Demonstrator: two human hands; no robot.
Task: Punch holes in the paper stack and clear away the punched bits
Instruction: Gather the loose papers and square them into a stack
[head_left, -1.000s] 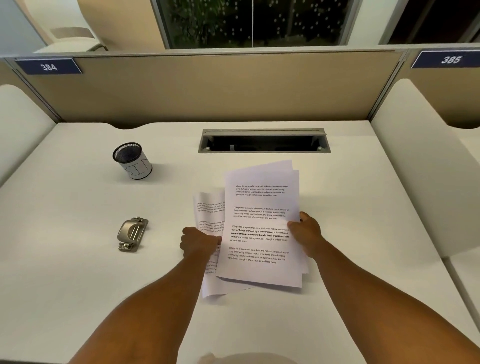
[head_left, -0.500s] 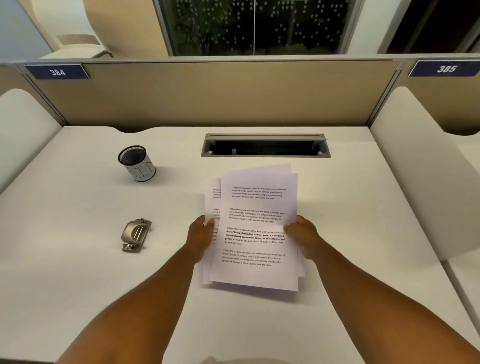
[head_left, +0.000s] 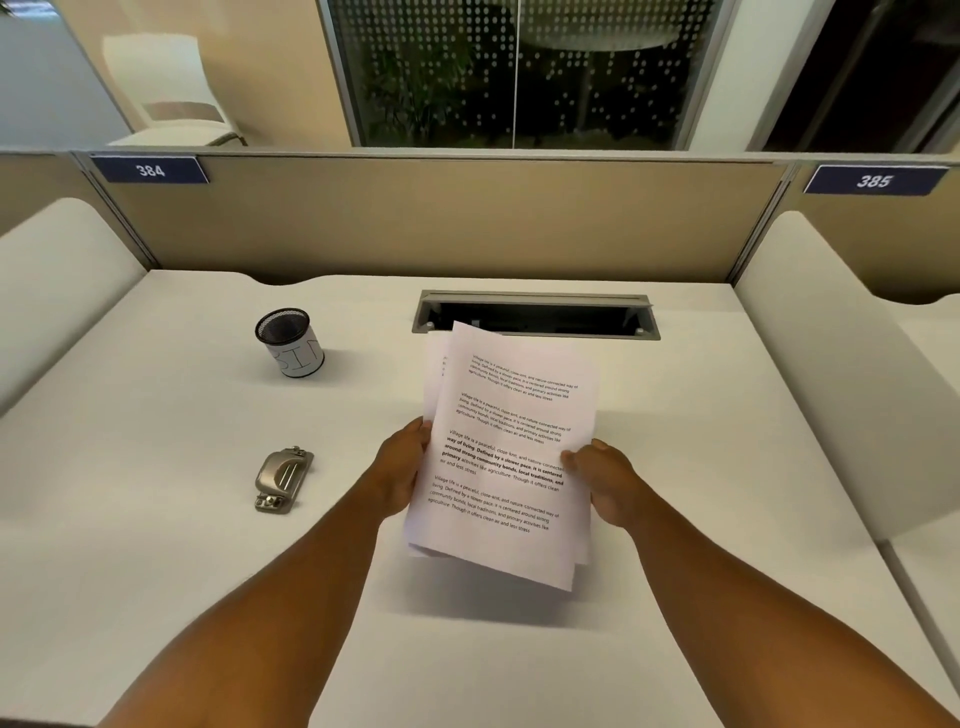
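A stack of printed white paper (head_left: 511, 415) is lifted off the white desk (head_left: 156, 545), tilted up toward me. My left hand (head_left: 400, 470) grips its left edge and my right hand (head_left: 605, 480) grips its right edge, thumb on the front sheet. The sheets are loosely aligned, with one edge sticking out at the upper left. A small silver hole punch (head_left: 283, 479) lies on the desk to the left of my left hand. A black mesh cup with a white label (head_left: 291, 343) stands further back left.
An open grey cable slot (head_left: 535, 314) is set into the desk behind the paper. Tan partition panels (head_left: 441, 218) close off the back, and white padded dividers (head_left: 831, 364) rise on both sides.
Both hands have gathered the spread sheets into one stack and lifted it off the desk, tilting it upright. The loose left sheet is now tucked behind the others.
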